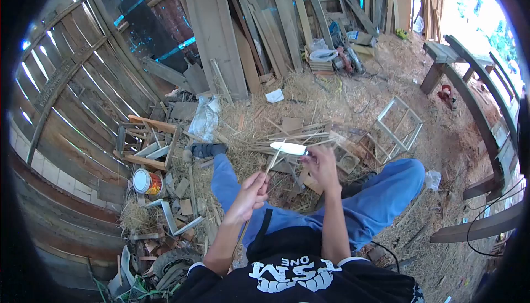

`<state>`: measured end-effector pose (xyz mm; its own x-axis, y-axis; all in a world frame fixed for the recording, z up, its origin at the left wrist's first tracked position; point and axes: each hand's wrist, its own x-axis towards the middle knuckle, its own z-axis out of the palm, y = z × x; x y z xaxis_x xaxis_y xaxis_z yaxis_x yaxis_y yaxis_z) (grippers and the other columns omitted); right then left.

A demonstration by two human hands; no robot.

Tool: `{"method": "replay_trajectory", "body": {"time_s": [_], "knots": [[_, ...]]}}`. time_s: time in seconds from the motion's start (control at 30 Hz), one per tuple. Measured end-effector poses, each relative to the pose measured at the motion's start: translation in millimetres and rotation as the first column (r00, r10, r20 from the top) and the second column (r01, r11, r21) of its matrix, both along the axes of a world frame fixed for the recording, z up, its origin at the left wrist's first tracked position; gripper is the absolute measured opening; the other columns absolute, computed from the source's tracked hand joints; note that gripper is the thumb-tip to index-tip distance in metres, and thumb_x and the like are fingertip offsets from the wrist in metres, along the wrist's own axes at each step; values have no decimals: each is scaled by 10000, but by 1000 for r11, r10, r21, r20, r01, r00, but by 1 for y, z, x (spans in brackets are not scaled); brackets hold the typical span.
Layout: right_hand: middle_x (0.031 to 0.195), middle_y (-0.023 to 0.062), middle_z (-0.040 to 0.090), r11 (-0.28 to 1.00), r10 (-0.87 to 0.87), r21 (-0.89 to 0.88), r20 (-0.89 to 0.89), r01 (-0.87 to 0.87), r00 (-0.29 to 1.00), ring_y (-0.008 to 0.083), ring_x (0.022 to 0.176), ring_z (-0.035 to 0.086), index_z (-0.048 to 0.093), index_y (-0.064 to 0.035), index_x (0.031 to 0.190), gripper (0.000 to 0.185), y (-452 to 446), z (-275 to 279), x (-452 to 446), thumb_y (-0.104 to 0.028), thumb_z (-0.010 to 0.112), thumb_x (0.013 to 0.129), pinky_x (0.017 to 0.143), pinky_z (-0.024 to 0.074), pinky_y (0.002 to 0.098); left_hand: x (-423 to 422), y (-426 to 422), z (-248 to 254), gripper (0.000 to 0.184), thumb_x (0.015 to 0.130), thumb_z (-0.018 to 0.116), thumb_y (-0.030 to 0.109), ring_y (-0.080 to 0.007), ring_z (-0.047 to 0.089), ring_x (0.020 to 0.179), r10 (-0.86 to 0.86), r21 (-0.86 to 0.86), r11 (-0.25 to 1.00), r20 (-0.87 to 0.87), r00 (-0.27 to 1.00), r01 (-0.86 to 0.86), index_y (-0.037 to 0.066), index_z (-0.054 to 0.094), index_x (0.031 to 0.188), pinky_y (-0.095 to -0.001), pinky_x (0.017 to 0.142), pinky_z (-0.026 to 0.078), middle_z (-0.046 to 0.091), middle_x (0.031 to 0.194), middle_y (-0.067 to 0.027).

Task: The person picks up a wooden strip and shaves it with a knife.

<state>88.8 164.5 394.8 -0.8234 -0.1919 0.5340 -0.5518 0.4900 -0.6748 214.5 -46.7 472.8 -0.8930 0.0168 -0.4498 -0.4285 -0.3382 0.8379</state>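
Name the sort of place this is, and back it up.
Probably a rough woodworking shed: long boards lean upright at the back, wood scraps litter the ground, and daylight shows through gaps in the plank wall.

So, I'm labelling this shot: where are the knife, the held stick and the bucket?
Knife [289, 148]: head view, on the blade.
Held stick [273, 160]: head view, on its upper part.
Bucket [144, 181]: head view, on its white end.

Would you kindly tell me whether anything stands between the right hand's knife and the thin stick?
Nothing visible does: the knife in the right hand overlaps the thin stick near its upper end, beyond the left hand; whether they touch, I cannot tell.
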Motion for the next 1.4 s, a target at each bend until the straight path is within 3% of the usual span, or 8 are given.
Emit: {"method": "replay_trajectory", "body": {"time_s": [0.1,0.3,0.43,0.53,0.63,1.33,1.37,1.4], "knots": [[835,122,669,997,26,-74,-24,-28,999,300,761,593,705,-69,996,256,-20,-4,-3,-285,718,859,755,424,400,-2,1,-2,229,1046,498,348,-16,226,460,40,49,998,-63,997,-36,142,502,947,-197,402,157,299,641,78],[787,155,644,984,98,-177,396,-29,913,307,693,612,664,-37,1045,316,-39,37,13,-338,615,963,642,461,384,-17,9,4,254,1069,435,354,-22,230,455,64,160,986,-123,990,-44,116,504,1014,-208,396,160,258,639,70],[766,170,635,927,218,-365,321,-92,922,308,647,617,652,-29,1048,302,-45,17,7,-316,598,974,618,468,390,-23,15,11,257,1070,430,358,-22,226,451,42,104,994,-149,988,-26,116,508,1029,-211,390,156,252,632,70],[722,110,585,952,131,-299,219,-62,967,166,625,509,641,15,1003,292,-44,33,17,-272,644,953,594,409,314,-28,21,5,261,1070,432,361,-22,225,447,36,109,994,-148,988,-20,115,506,1024,-211,387,156,252,628,70],[830,130,641,977,86,-189,-84,-101,993,259,706,573,650,-4,1025,240,-45,28,12,-197,692,887,651,443,369,-30,24,0,264,1069,434,362,-20,223,442,-18,83,996,-142,990,30,114,501,1006,-212,385,158,255,620,72],[789,84,674,994,-101,-45,-117,96,988,248,693,592,726,-51,956,186,5,1,-7,-151,762,803,680,449,373,0,-10,6,215,1052,498,324,-1,230,443,-53,-113,992,-23,998,50,148,494,929,-195,375,143,313,618,99],[795,108,686,935,-305,-194,-4,298,952,239,696,621,726,-42,1002,168,29,-21,-17,-132,715,861,662,476,372,14,-30,15,208,1053,495,320,-4,233,440,10,-113,993,-16,1000,-12,145,497,939,-199,374,150,312,616,94],[779,123,685,856,-328,-275,363,437,872,221,680,628,717,-26,1023,204,60,1,-14,-200,673,925,638,485,364,22,-46,21,202,1054,491,316,-6,235,436,75,-118,990,-12,997,-76,143,501,950,-203,372,157,311,614,90]]}}
